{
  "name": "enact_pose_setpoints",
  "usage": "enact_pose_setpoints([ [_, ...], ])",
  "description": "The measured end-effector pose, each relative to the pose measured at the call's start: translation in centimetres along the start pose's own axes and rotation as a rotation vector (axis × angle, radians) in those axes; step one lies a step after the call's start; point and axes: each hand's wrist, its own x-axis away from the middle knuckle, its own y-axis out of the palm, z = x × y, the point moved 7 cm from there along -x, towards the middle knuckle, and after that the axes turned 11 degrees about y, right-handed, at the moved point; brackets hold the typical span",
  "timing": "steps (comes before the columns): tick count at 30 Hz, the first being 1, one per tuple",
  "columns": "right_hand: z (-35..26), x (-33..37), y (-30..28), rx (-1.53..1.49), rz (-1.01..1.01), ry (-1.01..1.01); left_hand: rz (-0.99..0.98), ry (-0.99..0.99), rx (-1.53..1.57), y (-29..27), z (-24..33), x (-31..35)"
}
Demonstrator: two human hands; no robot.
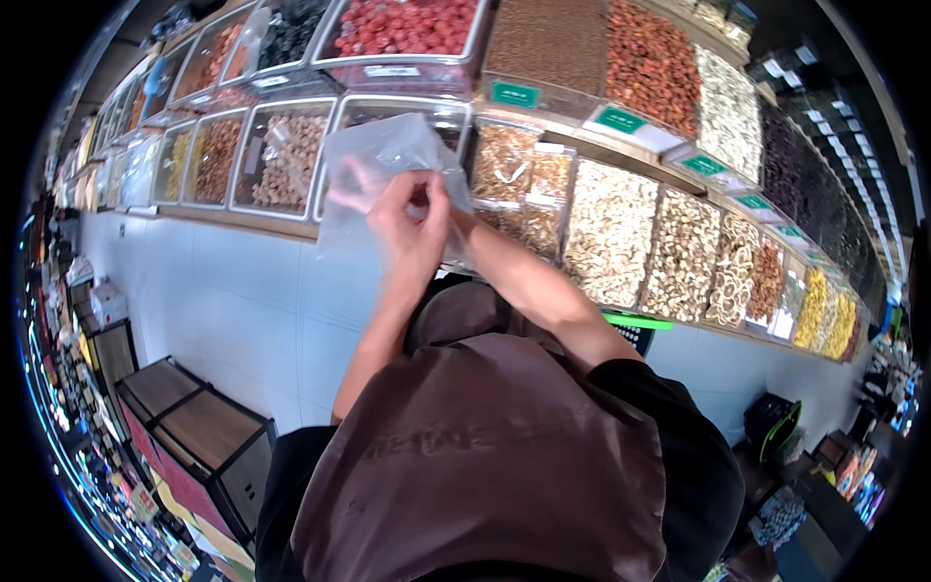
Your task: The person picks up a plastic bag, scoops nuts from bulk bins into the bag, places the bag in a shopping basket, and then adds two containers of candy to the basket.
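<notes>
Right hand (pixel 356 184) blurred through clear bag (pixel 402 139), left hand (pixel 400 215) overlapping.

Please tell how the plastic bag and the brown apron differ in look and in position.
The plastic bag is whitish and see-through, while the apron is brown and opaque. The bag is up at the left hand, in front of the food bins; the apron is worn on the body. The bag fills less of the picture than the apron. Both look flexible and creased.
</notes>
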Motion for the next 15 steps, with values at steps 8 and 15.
enact_pose_setpoints([
  [8, -5.1, 6.6, -5.7, 0.319, -0.441, 0.568, 0.006, -0.071, 0.002, -1.4, -2.2, 1.2],
  [15, -18.9, 12.5, -36.1, 1.323, 1.014, 0.467, -0.026, -0.128, 0.049, -0.9, -2.2, 1.9],
])
